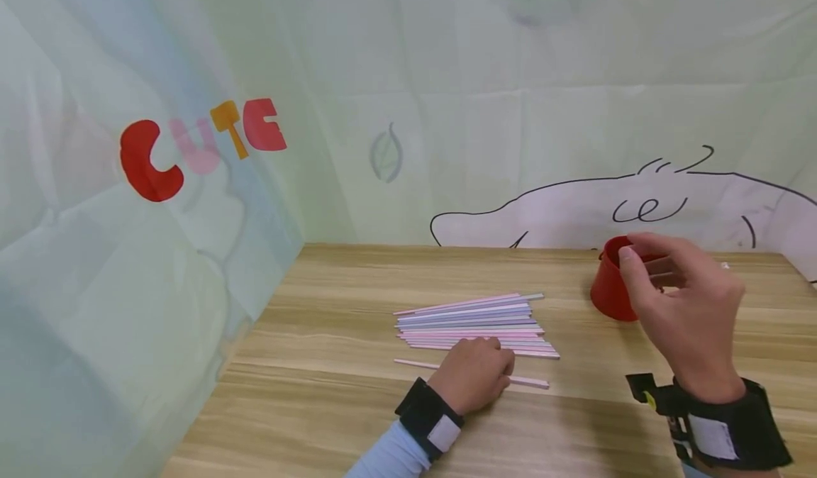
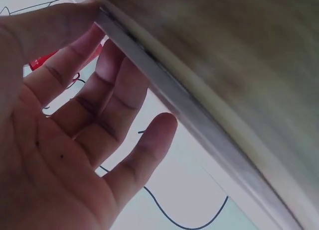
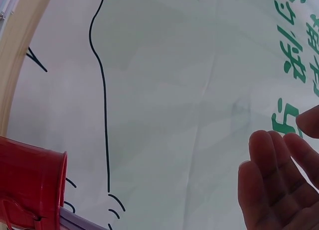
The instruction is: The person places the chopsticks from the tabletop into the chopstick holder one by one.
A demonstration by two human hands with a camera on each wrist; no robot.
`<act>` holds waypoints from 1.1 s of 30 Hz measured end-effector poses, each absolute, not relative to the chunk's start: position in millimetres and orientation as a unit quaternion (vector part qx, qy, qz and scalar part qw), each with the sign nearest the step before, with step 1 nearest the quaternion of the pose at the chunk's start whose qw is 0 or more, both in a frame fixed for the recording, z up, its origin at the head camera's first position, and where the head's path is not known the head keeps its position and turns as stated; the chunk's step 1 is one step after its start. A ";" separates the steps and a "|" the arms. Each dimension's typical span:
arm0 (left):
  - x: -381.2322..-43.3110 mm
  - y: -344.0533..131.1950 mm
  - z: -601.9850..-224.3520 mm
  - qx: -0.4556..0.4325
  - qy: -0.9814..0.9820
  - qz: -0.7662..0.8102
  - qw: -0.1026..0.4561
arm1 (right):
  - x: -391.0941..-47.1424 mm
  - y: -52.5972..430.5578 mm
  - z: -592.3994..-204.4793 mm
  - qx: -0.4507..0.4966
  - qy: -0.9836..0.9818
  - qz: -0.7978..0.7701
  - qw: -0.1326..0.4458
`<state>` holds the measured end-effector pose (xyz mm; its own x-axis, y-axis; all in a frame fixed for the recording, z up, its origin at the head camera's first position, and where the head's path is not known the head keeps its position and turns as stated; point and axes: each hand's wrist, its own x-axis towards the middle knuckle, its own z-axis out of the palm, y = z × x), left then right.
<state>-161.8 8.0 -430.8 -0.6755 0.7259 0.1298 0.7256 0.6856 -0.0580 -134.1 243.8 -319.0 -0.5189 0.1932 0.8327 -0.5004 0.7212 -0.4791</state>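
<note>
My left hand (image 1: 475,371) rests low over a single thin pastel stick (image 1: 530,382) on the wooden table. In the left wrist view, the thumb and index fingertip of that hand (image 2: 75,105) pinch the stick (image 2: 189,110), while the other fingers curl loosely beneath. Just beyond lies a row of similar pink, lilac and white sticks (image 1: 472,322). My right hand (image 1: 689,301) is raised in front of a small red bucket (image 1: 613,290), thumb and fingers apart, holding nothing. A purple stick (image 3: 77,222) pokes out of the bucket's mouth in the right wrist view.
The wooden table (image 1: 306,364) ends at a pale printed cloth backdrop (image 1: 459,130) with line drawings. Another cloth wall (image 1: 128,286), carrying the letters CUTE, closes off the left side. The bucket stands near the table's back edge.
</note>
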 end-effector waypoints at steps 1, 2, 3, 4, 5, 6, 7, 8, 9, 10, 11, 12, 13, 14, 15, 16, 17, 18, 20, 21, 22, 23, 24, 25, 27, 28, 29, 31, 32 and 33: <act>-161.8 8.1 -431.0 -0.398 -0.914 0.002 0.072 | -134.4 243.3 -319.3 0.097 -0.792 0.362 0.482; -161.5 8.2 -430.8 -0.400 -0.914 0.003 0.074 | -134.8 242.4 -319.4 0.099 -0.790 0.365 0.483; -161.4 8.3 -430.6 -0.401 -0.913 0.002 0.075 | -135.0 241.9 -319.7 0.101 -0.788 0.367 0.483; -161.3 8.4 -430.4 -0.403 -0.912 0.002 0.077 | -135.1 241.5 -320.0 0.102 -0.789 0.367 0.481; -161.2 8.5 -429.9 -0.404 -0.911 0.001 0.080 | -134.9 241.1 -320.2 0.104 -0.791 0.367 0.478; -161.0 8.6 -429.3 -0.406 -0.910 -0.001 0.083 | -135.0 240.8 -320.5 0.105 -0.792 0.367 0.476; -161.0 8.7 -428.7 -0.409 -0.908 -0.006 0.087 | -134.6 240.6 -320.6 0.106 -0.796 0.365 0.472; -160.7 8.8 -427.7 -0.411 -0.907 -0.011 0.092 | -134.4 240.6 -320.9 0.108 -0.800 0.362 0.466; -160.5 8.7 -426.5 -0.413 -0.905 -0.019 0.096 | -134.0 240.3 -321.2 0.109 -0.805 0.357 0.461; -160.2 8.7 -425.2 -0.415 -0.904 -0.025 0.101 | -133.9 239.8 -321.1 0.110 -0.808 0.354 0.457; -159.8 8.8 -424.1 -0.417 -0.902 -0.033 0.106 | -133.9 239.1 -321.1 0.112 -0.810 0.354 0.453; -159.4 8.9 -423.1 -0.419 -0.900 -0.040 0.110 | -134.0 238.5 -321.1 0.113 -0.813 0.351 0.450; -159.1 9.0 -422.2 -0.421 -0.899 -0.047 0.114 | -133.9 237.9 -321.1 0.115 -0.815 0.350 0.447; -158.8 9.2 -421.5 -0.423 -0.897 -0.050 0.120 | -134.0 237.4 -321.3 0.117 -0.817 0.349 0.444; -158.6 9.4 -420.8 -0.424 -0.895 -0.054 0.124 | -134.0 236.8 -321.4 0.119 -0.819 0.347 0.441; -158.6 9.6 -420.4 -0.425 -0.894 -0.055 0.128 | -134.0 236.4 -321.6 0.123 -0.820 0.348 0.438; -158.4 9.8 -419.8 -0.426 -0.893 -0.058 0.132 | -134.1 236.0 -321.8 0.126 -0.821 0.347 0.436; -158.1 9.9 -419.0 -0.427 -0.892 -0.060 0.136 | -134.1 235.5 -322.0 0.129 -0.821 0.346 0.435; -157.7 10.4 -417.6 -0.430 -0.889 -0.064 0.144 | -134.3 234.6 -323.2 0.136 -0.821 0.344 0.434; -157.4 10.7 -416.5 -0.431 -0.888 -0.069 0.147 | -134.5 234.1 -323.7 0.138 -0.821 0.344 0.433; -156.9 11.0 -415.2 -0.432 -0.886 -0.074 0.150 | -134.7 233.6 -324.3 0.141 -0.822 0.343 0.432; -156.4 11.1 -413.5 -0.434 -0.884 -0.078 0.154 | -134.8 232.8 -324.9 0.143 -0.823 0.341 0.431; -156.0 11.1 -411.9 -0.434 -0.883 -0.084 0.157 | -134.9 232.0 -325.5 0.145 -0.824 0.340 0.428; -155.7 11.2 -410.1 -0.434 -0.882 -0.091 0.158 | -135.0 231.0 -326.1 0.147 -0.826 0.339 0.425; -155.2 11.4 -406.4 -0.434 -0.880 -0.103 0.163 | -135.6 229.1 -327.1 0.156 -0.831 0.335 0.416; -155.0 11.5 -404.6 -0.433 -0.879 -0.109 0.163 | -135.9 227.9 -327.5 0.162 -0.834 0.332 0.411; -154.9 11.4 -403.0 -0.433 -0.879 -0.115 0.164 | -136.0 226.7 -327.9 0.169 -0.835 0.330 0.406; -155.0 11.3 -400.4 -0.431 -0.878 -0.127 0.166 | -136.2 224.0 -328.5 0.181 -0.839 0.326 0.396; -155.2 11.3 -399.3 -0.430 -0.877 -0.130 0.168 | -136.2 222.6 -328.7 0.187 -0.840 0.324 0.392; -155.3 11.0 -398.4 -0.430 -0.876 -0.133 0.172 | -136.1 221.0 -328.7 0.192 -0.842 0.324 0.387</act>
<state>-155.3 11.0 -398.4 -0.5710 0.7081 0.4154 0.7996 0.5944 0.0857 -136.1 221.0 -328.7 -0.6261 -0.0726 0.7764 -0.5741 0.7166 -0.3960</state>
